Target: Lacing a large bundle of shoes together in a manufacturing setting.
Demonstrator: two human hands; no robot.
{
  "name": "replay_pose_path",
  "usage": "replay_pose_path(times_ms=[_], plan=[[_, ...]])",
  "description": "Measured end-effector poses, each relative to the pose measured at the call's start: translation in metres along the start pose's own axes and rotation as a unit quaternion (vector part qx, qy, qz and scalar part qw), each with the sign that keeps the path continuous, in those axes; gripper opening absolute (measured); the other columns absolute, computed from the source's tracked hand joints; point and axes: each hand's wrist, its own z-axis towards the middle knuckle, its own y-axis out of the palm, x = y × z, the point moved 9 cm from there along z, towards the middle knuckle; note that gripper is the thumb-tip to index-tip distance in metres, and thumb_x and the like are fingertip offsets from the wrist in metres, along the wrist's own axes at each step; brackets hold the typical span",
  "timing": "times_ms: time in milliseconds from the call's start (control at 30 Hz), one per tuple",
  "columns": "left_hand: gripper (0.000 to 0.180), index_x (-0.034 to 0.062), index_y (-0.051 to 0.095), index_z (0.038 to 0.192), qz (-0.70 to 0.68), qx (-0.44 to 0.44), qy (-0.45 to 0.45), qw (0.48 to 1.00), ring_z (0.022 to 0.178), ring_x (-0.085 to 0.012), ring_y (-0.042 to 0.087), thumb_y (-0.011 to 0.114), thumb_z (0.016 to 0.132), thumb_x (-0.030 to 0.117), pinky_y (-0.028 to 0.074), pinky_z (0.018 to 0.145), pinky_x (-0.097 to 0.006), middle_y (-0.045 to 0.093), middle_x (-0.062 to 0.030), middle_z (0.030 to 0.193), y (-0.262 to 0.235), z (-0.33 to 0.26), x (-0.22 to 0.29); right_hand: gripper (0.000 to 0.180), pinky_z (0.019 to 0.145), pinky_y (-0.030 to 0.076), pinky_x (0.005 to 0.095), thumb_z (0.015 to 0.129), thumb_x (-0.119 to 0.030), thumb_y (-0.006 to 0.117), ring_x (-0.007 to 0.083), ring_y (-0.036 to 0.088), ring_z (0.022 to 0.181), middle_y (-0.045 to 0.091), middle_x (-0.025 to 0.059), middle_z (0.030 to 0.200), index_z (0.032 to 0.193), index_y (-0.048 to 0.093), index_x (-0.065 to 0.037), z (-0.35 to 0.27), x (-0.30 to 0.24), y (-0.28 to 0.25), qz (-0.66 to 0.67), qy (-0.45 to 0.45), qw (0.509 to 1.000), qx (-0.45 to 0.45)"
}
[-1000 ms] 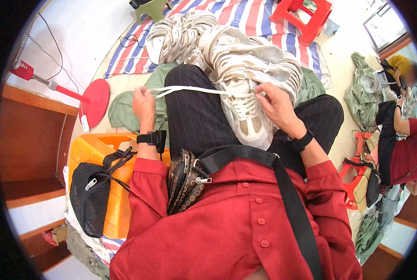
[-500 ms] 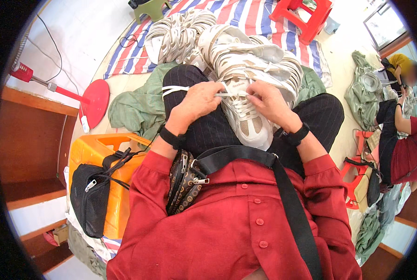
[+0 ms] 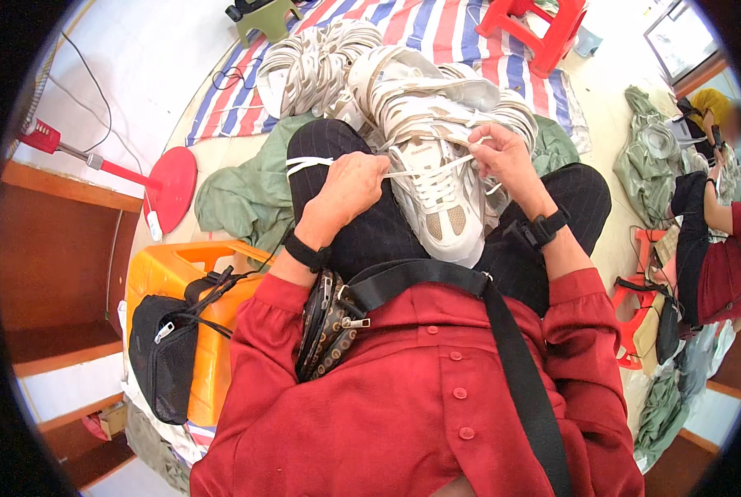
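A white and beige sneaker lies on my lap, toe toward me, between my knees in dark trousers. My left hand is closed on a white shoelace that runs out to the left over my knee. My right hand pinches the other end of the lace at the shoe's upper eyelets. Both wrists carry black bands. A heap of similar pale sneakers is piled just beyond the shoe.
A green cloth lies under my left knee on a striped mat. An orange stool with a black bag stands at my left. A red fan base, red stools and another seated person are around.
My left hand first came in from far left to the shoe, then drew back leftward, pulling the lace taut across my knee. The right hand stays at the eyelets.
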Motion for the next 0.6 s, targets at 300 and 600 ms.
replay_pose_path(times_ms=[300, 600], plan=[[0.012, 0.0069, 0.063, 0.083, -0.038, 0.010, 0.009, 0.999, 0.071, -0.0407, 0.060, 0.054, 0.082, 0.014, 0.047, 0.064, -0.047, 0.060, -0.0212, 0.071, -0.002, -0.005, 0.003, 0.006, 0.050, 0.039, 0.0179, 0.085, -0.006, 0.061, 0.0043, 0.049, 0.052, 0.051, -0.0047, 0.063, 0.087, 0.056, -0.008, -0.004, -0.003, -0.041, 0.083, -0.003, 0.994, 0.066], [0.010, 0.0087, 0.062, 0.083, -0.005, 0.010, -0.020, 1.000, 0.070, -0.0394, 0.060, 0.055, 0.082, 0.015, 0.047, 0.062, -0.047, 0.061, -0.0194, 0.070, -0.009, -0.009, 0.000, 0.006, 0.048, 0.041, 0.0212, 0.083, -0.006, 0.061, 0.0066, 0.050, 0.051, 0.053, -0.0025, 0.065, 0.087, 0.056, -0.007, -0.008, -0.001, -0.060, 0.060, -0.011, 0.996, 0.068]])
